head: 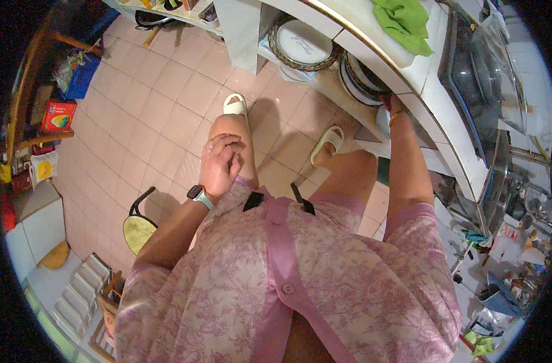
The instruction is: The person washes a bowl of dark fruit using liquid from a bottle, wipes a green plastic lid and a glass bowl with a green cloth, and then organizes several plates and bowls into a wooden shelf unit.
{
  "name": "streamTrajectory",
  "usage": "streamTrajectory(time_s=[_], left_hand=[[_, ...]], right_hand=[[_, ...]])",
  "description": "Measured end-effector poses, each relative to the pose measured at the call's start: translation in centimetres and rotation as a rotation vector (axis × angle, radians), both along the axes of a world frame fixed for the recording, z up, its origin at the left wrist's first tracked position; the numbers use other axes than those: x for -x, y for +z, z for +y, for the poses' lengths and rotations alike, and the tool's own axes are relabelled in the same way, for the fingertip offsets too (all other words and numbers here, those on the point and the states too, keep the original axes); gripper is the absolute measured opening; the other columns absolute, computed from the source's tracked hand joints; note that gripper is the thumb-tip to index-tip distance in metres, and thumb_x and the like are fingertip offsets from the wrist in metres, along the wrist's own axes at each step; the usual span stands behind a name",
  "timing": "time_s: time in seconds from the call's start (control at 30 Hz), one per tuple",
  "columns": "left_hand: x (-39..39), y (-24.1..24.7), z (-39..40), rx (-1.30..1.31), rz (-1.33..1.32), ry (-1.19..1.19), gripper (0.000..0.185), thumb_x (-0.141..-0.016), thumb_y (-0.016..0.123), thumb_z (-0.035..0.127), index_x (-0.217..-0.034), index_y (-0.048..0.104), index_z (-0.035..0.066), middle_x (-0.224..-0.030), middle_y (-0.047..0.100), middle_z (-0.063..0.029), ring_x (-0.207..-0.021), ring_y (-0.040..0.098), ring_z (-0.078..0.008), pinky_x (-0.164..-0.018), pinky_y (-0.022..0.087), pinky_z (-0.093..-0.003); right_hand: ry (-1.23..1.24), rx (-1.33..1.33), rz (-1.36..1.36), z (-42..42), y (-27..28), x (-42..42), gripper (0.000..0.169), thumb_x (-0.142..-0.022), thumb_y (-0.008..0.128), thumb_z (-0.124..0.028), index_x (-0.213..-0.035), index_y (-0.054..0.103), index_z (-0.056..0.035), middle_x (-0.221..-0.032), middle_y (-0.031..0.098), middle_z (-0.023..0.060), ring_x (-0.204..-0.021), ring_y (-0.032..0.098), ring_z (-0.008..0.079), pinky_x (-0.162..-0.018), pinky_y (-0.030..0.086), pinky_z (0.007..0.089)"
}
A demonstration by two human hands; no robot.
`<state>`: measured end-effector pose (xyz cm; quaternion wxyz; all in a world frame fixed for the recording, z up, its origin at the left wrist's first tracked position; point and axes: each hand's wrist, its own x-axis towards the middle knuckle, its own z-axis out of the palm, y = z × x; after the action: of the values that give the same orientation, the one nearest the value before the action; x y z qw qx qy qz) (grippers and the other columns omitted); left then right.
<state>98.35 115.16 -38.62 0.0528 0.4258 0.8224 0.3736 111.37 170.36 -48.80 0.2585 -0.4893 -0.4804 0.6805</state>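
Observation:
My left hand (220,159) rests on my left thigh, fingers loosely bent, with nothing in it; a watch (195,192) is on that wrist. My right arm reaches down under the tiled counter (371,47). There my right hand (395,106) is at the edge of dark round pans (360,82) on the low shelf. Its fingers are partly hidden by shadow and the counter edge, so whether they grip a pan is unclear. Left of the pans, a white round lid or plate (304,41) bearing writing sits within a woven rim (276,53).
A green cloth (405,25) and a dark stove (473,77) are on the counter. On the tiled floor (167,118) stands a small round yellow-topped stool (136,231). A blue crate (83,75), a red box (58,115) and a white rack (81,290) line the left.

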Motion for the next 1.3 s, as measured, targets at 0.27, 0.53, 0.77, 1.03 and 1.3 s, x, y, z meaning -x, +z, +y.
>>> streamTrajectory(time_s=[0.27, 0.53, 0.77, 1.03, 1.3], left_hand=[[-0.2, -0.6, -0.4, -0.015, -0.019, 0.015, 0.015, -0.076, 0.062, 0.003, -0.091, 0.065, 0.005, -0.108, 0.063, -0.0077, -0.109, 0.056, -0.0299, -0.094, 0.042, -0.0432], [-0.1, -0.8, -0.3, -0.007, -0.033, 0.025, 0.015, -0.075, 0.062, 0.003, -0.089, 0.065, 0.005, -0.106, 0.063, -0.0073, -0.106, 0.057, -0.0306, -0.092, 0.042, -0.0444], [1.6, -0.6, 5.8, -0.057, -0.061, 0.017, 0.021, -0.077, 0.062, 0.005, -0.098, 0.062, 0.005, -0.091, 0.063, -0.0127, -0.092, 0.06, -0.0337, -0.081, 0.047, -0.0426], [0.8, -1.1, 16.5, -0.115, -0.509, -0.084, 0.027, -0.087, 0.058, 0.013, -0.112, 0.059, 0.004, -0.086, 0.068, -0.014, -0.077, 0.065, -0.0321, -0.07, 0.052, -0.0395], [-0.6, -3.9, 17.0, -0.269, -0.94, -0.178, 0.034, -0.095, 0.053, 0.018, -0.126, 0.051, 0.004, -0.105, 0.067, -0.0088, -0.093, 0.065, -0.018, -0.077, 0.051, -0.0302]], right_hand=[[0.055, -0.019, -0.071, 1.3, 0.1, 0.3, 0.034, -0.097, 0.049, -0.037, -0.107, 0.055, -0.0054, -0.08, 0.063, 0.0094, -0.058, 0.058, 0.019, -0.049, 0.047, 0.0286], [0.066, -0.06, -0.093, 1.3, 0.0, 0.3, 0.03, -0.095, 0.052, -0.034, -0.105, 0.056, -0.0058, -0.077, 0.061, 0.0075, -0.056, 0.055, 0.0171, -0.048, 0.045, 0.0273], [0.051, -0.202, -0.081, 1.9, 2.1, -0.7, 0.026, -0.094, 0.054, -0.03, -0.103, 0.056, -0.0062, -0.075, 0.059, 0.0059, -0.055, 0.053, 0.0155, -0.048, 0.043, 0.0262], [0.052, -0.332, -0.064, 1.4, 3.9, -0.9, 0.022, -0.092, 0.057, -0.027, -0.101, 0.057, -0.0066, -0.072, 0.057, 0.0041, -0.053, 0.051, 0.0136, -0.047, 0.041, 0.0249], [0.061, -0.437, -0.103, -4.0, 7.4, -2.5, 0.019, -0.09, 0.06, -0.023, -0.099, 0.057, -0.007, -0.07, 0.055, 0.0023, -0.052, 0.048, 0.0118, -0.046, 0.038, 0.0236]])
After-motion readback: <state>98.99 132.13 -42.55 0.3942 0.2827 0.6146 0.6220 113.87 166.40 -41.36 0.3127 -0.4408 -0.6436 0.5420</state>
